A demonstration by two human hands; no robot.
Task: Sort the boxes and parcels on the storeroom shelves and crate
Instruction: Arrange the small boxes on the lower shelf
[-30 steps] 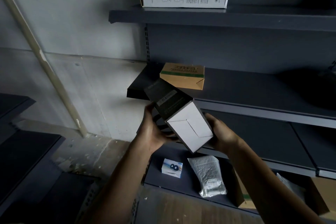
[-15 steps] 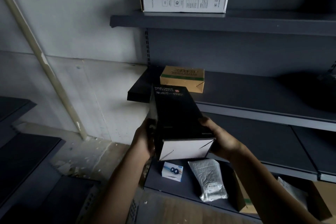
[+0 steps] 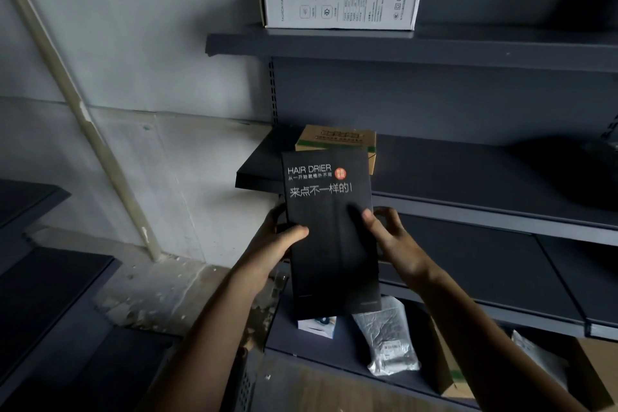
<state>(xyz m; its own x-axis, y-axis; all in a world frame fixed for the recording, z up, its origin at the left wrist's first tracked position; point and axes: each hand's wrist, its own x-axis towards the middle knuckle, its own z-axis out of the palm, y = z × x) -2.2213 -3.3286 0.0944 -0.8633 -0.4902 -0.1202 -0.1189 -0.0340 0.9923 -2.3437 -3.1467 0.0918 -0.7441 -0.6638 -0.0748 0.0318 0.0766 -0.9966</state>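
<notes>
I hold the hair drier box [image 3: 329, 244] lengthwise between left grip [image 3: 279, 242] and right grip [image 3: 393, 239], each clamping a long edge, its far end pointing at the middle shelf [image 3: 468, 177].

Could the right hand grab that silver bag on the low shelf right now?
Probably not yet: the right hand grips the hair drier box. The silver bag lies uncovered just below, otherwise unobstructed.
</notes>
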